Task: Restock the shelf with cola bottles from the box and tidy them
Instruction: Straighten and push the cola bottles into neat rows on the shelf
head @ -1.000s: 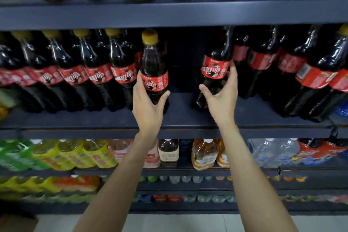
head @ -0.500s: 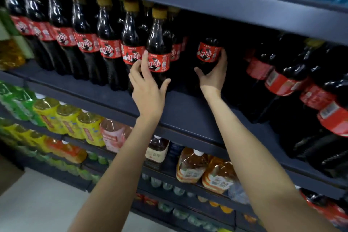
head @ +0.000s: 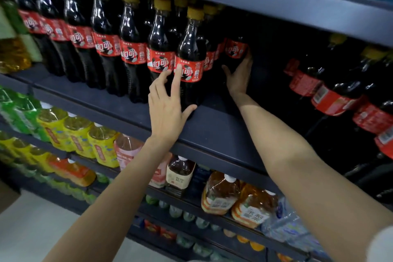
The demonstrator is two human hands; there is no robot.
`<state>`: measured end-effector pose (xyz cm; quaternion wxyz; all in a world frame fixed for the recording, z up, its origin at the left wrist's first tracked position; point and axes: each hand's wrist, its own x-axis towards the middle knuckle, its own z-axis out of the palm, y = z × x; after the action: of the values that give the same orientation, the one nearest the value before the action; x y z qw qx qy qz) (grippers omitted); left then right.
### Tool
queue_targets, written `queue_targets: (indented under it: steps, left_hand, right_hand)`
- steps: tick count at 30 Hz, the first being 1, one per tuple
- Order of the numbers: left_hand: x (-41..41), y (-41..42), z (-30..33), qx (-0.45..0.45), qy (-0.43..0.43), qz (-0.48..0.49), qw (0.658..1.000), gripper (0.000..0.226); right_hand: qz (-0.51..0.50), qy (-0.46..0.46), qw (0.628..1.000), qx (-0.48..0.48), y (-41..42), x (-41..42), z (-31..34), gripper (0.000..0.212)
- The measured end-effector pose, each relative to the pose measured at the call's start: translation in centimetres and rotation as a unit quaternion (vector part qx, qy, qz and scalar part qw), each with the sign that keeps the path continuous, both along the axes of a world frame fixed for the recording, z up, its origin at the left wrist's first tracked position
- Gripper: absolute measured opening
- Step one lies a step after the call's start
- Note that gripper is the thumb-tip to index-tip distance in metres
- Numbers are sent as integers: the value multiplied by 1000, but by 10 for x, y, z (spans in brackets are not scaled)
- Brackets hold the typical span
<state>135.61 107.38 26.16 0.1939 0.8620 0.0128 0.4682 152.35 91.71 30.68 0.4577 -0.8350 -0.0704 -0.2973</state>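
Left hand [head: 168, 110], fingers apart, steadies a front-edge cola bottle [head: 189, 66]; right hand [head: 239, 74] clamps another [head: 235, 51]. Heavy, slick: grip waist.

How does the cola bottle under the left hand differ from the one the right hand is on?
The front cola bottle with a yellow cap and red label stands at the shelf's front edge, fully lit, cap visible; the deeper red-labelled cola bottle sits back in shadow, cap hidden. The left hand touches the front one with straight fingers and thumb; the right hand wraps the deeper one. Both stand upright on the dark blue shelf and share the label design.
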Motion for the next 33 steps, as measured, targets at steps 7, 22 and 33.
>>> queue_targets:
  steps: [7,22,33]
  left_hand:
    - [-7,4,4,-2,-25,-24,999,95]
    - [26,-119,62,-185,175,-445,858,51]
    - [71,-209,57,-332,265,-470,774,78]
  right_hand:
    - [-38,54,996,-64,-1,-4,-4,97]
    - [-110,-73,987,-92,-110,-198,4,23]
    - [-213,3,976,41,-133,-194,8,73]
